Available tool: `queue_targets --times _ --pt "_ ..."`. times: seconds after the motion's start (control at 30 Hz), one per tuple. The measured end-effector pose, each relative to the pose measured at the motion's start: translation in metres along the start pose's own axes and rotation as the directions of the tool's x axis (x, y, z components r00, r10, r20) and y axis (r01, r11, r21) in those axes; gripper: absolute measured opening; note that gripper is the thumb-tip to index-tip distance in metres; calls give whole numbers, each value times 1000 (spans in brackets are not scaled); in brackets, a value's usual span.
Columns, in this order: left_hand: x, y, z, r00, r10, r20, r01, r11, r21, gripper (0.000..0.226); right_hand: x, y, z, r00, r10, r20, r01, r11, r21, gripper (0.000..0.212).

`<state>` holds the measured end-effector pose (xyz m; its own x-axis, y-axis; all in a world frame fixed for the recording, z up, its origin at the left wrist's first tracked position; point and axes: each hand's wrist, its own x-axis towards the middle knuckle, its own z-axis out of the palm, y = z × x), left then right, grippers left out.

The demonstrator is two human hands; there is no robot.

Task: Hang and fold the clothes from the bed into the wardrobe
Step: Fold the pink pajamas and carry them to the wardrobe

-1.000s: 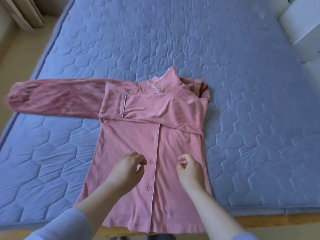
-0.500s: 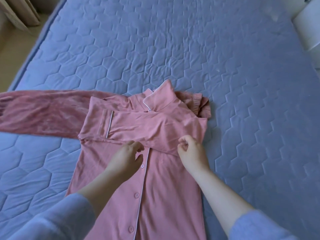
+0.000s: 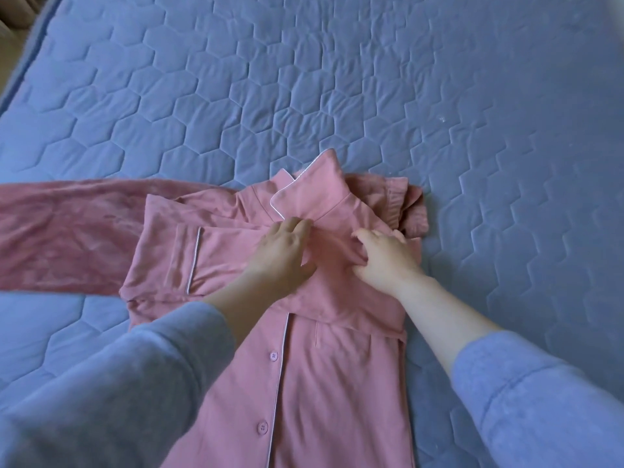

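Observation:
A pink button-front pyjama shirt [image 3: 314, 383] with white piping lies face up on the blue quilted bed [image 3: 337, 96]. Its collar [image 3: 314, 190] points away from me, and one sleeve is folded across the chest. My left hand [image 3: 282, 253] and my right hand [image 3: 386, 256] sit side by side just below the collar. Each pinches the folded sleeve fabric between thumb and fingers, and the cloth bunches up between them. A second, fuzzier pink garment [image 3: 50, 231] lies under the shirt. It stretches out to the left and shows again at the right shoulder [image 3: 410, 211].
The bed's left edge [image 3: 20, 72] runs along the upper left, with beige floor [image 3: 8, 45] beyond it. Bare quilt lies beyond the collar and to the right of the shirt.
Both hands have moved up the shirt from the button placket near the hem to just below the collar, and now take hold of the folded sleeve. The view has shifted closer.

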<state>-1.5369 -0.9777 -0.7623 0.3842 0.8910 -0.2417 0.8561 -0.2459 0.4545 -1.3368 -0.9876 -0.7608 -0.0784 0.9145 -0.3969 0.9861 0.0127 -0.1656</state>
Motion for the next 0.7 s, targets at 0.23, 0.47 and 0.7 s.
queue_targets --times 0.23,0.47,0.7 --pt "34 1 2 999 9 -32 -6 994 112 30 -6 6 4 926 42 -375 19 987 157 22" --pt "56 6 9 995 -24 93 20 999 40 24 9 5 21 917 255 -308 -221 965 142 18" --pt "63 0 -7 937 -37 346 24 999 40 31 6 4 4 970 218 -105 -183 945 272 21"
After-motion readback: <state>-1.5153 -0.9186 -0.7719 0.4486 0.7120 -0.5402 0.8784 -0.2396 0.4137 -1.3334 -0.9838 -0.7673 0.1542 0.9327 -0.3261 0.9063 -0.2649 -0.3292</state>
